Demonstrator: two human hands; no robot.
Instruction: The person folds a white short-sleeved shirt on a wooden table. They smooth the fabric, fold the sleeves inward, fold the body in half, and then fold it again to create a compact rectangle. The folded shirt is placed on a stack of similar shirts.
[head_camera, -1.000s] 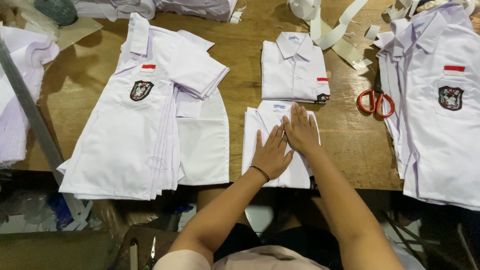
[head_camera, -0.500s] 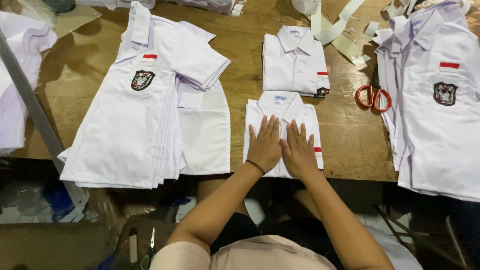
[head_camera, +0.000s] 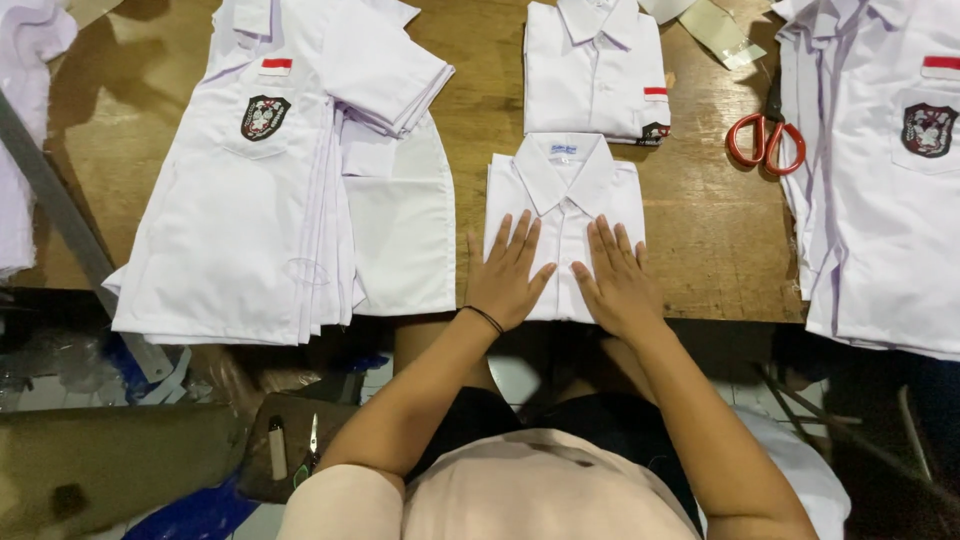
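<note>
Head view: folded white shirt (head_camera: 565, 215) is pressed flat at the near table edge (head_camera: 720, 260) by left hand (head_camera: 505, 280) and right hand (head_camera: 615, 285), fingers spread, nothing grasped. Uneven pressure could shift the folds or slide it off.

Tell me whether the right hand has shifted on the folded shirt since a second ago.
Yes. The right hand has slid down the folded shirt, away from the collar toward the table's near edge, ending beside the left hand.

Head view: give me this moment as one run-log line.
left hand: flat on folded shirt | right hand: flat on same shirt | scissors: untouched on table
</note>
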